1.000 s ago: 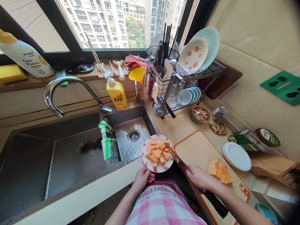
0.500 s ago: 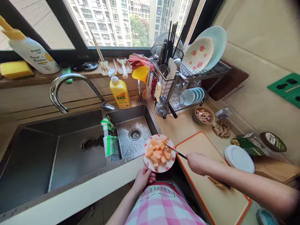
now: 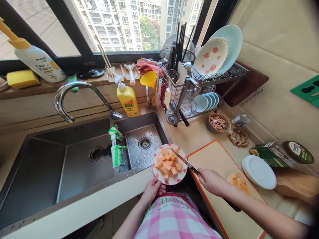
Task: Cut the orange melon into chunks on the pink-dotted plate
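At the lower centre of the frame, the person's left hand (image 3: 153, 192) curls around the near rim of a white plate with pink dots (image 3: 180, 176), its fingers closed on the edge, apparently to keep the plate steady where it overhangs the corner of the stainless steel sink (image 3: 141, 121). Orange melon cubes (image 3: 168, 162) sit heaped on the plate. The right hand (image 3: 211, 182) is closed around a kitchen knife (image 3: 185, 162), angled so the blade tip reaches over the plate's rim, just above the cubes. To the right, an orange-edged cutting board (image 3: 201, 148) lies on the bench (image 3: 191, 136), with pale melon pieces (image 3: 238, 183) near its far side, within easy reach of the knife hand. A stack of white plates (image 3: 259, 172) stands just beyond the board.
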`<action>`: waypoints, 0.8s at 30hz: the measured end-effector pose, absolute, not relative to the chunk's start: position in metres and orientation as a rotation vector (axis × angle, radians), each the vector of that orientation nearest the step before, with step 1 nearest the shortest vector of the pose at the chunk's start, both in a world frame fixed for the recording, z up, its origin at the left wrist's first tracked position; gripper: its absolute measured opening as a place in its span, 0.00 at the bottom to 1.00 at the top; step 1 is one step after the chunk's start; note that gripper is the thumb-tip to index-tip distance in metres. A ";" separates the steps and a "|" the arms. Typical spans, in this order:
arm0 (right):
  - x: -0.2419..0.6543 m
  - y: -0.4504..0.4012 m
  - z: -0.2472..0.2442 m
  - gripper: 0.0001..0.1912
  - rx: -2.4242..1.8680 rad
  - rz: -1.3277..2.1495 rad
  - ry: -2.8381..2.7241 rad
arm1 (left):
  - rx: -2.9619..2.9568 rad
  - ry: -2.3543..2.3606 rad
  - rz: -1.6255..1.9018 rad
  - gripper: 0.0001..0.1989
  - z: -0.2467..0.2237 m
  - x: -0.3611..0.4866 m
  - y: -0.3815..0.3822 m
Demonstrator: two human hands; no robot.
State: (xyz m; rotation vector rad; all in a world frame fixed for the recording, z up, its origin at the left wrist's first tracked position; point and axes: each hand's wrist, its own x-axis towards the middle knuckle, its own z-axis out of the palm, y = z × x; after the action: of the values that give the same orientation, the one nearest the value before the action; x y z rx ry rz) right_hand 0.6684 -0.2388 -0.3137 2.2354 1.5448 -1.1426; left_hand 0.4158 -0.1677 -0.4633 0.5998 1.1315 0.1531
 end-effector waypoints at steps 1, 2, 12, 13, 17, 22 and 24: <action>0.667 -0.244 -0.317 0.13 2.231 -0.997 1.608 | 0.613 1.131 0.145 0.12 -0.464 0.415 -0.167; 0.666 -0.248 -0.320 0.13 2.219 -0.911 1.642 | 0.635 1.132 0.131 0.12 -0.464 0.414 -0.166; 0.679 -0.287 -0.357 0.13 2.219 -0.600 1.711 | 0.725 1.156 0.087 0.14 -0.458 0.415 -0.158; 0.681 -0.293 -0.363 0.13 2.226 -0.583 1.742 | 0.706 1.158 0.101 0.13 -0.458 0.416 -0.159; 0.689 -0.310 -0.377 0.12 2.281 -0.628 1.911 | 0.605 1.177 0.165 0.09 -0.456 0.419 -0.164; 0.691 -0.318 -0.378 0.15 2.519 -0.849 1.891 | 0.570 1.212 0.203 0.08 -0.453 0.425 -0.163; 0.687 -0.324 -0.380 0.15 2.654 -0.981 1.802 | 0.592 1.213 0.197 0.07 -0.452 0.427 -0.158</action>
State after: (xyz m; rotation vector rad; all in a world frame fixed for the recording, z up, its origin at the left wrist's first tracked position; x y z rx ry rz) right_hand 0.6870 -0.3241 -0.3804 2.6538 1.8024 -0.9813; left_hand 0.4268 -0.1580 -0.4516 0.5924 1.2128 0.1965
